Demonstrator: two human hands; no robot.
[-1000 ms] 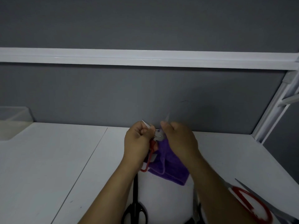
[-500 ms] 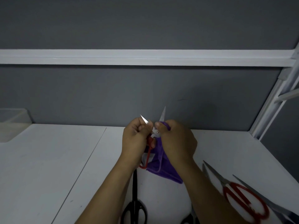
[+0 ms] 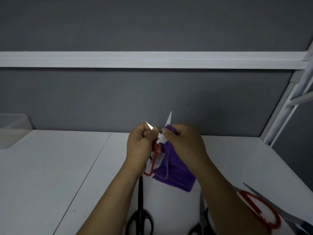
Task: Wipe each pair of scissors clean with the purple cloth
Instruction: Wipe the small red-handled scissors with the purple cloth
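A small pair of red-handled scissors (image 3: 162,139) is held up above the white table, blades spread apart and pointing up. My left hand (image 3: 141,146) grips one blade and the red handle. My right hand (image 3: 183,143) holds the purple cloth (image 3: 174,170) wrapped round the lower part of the other blade, whose tip sticks out above my fingers. The rest of the cloth hangs down below my hands.
Black-handled scissors (image 3: 140,216) lie on the white table (image 3: 50,175) under my left forearm. A second black pair (image 3: 201,221) lies under my right forearm. Large red-handled scissors (image 3: 260,212) lie at the lower right. A translucent bin (image 3: 13,122) stands far left.
The scissor blades have spread wider and the right blade's tip now stands higher above my right hand. The cloth has slid along that blade. The view has shifted slightly.
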